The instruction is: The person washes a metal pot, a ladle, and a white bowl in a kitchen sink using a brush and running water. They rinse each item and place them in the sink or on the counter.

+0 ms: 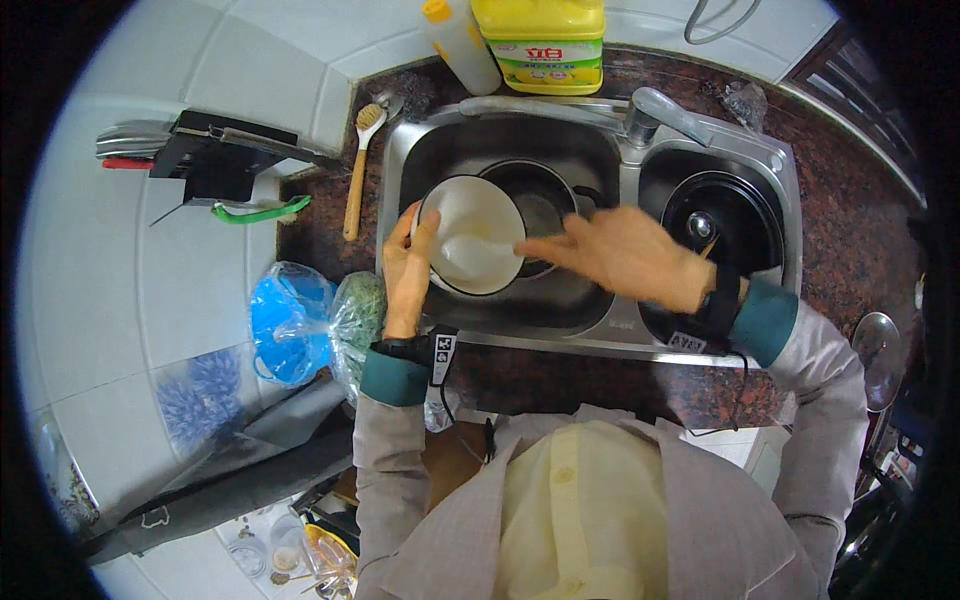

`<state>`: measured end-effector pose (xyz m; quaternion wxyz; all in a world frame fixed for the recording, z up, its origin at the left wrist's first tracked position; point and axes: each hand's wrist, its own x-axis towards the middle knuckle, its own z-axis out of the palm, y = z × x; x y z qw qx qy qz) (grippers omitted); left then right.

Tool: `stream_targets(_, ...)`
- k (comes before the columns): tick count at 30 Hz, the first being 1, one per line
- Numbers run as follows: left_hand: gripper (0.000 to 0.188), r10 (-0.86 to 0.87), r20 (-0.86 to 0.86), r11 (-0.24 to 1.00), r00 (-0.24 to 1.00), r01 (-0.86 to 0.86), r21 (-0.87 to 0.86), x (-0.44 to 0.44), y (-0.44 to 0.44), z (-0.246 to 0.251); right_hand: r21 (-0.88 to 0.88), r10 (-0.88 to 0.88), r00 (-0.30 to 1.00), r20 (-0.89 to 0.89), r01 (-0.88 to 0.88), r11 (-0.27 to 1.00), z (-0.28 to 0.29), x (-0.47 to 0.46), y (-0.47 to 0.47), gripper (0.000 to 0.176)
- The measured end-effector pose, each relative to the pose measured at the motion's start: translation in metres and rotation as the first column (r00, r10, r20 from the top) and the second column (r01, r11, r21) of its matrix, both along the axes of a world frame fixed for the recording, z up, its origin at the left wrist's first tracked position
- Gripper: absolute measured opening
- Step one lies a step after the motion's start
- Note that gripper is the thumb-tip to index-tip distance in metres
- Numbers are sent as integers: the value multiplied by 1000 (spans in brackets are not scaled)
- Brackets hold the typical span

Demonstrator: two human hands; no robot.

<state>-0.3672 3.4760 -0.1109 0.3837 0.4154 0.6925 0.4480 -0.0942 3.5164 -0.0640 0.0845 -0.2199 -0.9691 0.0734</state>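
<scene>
My left hand (407,277) grips the left side of a white bowl (472,202) with a dark rim, tilted above the left sink basin (450,142). Inside it lies a pale, rounded shape like a white spoon (469,255), tapering towards my right hand (630,255). That hand is blurred, its fingertips at the bowl's right rim; whether they pinch the spoon-like shape is unclear. Partly behind the bowl, a dark round pan (536,191) rests in the same basin.
Another black pan (757,202) sits in the right basin, below the faucet (652,120). A yellow detergent jug (540,45) and a white bottle (461,49) stand behind. At left are a wooden-handled brush (358,172), a knife rack (225,157) and bagged greens (360,307).
</scene>
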Motion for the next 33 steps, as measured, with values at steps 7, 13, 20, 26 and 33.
stream_targets(7, 42, -3, -157, 1000, 988, -2, -31, 4, 4, 26, 69, -143, 983, 115, 136, 988, -15, 8, 26, 51)
stream_targets(13, 48, 60, 216, 983, 975, -95, 160, -9, 3, -12, -662, -300, 908, -294, 32, 748, -41, -19, -38, 43)
stream_targets(20, 64, -12, 535, 985, 845, -81, 150, -6, -23, -32, -812, -644, 758, 104, -310, -496, 23, -46, -19, 44)
stream_targets(26, 68, 34, 584, 970, 811, -168, 177, 5, -23, -32, -985, -460, 888, 8, -73, -156, 18, -64, -31, 40)
stream_targets(33, 71, 19, 421, 938, 907, -162, 305, -16, -17, -22, -523, -103, 993, 49, 114, 845, 5, -22, -14, 51)
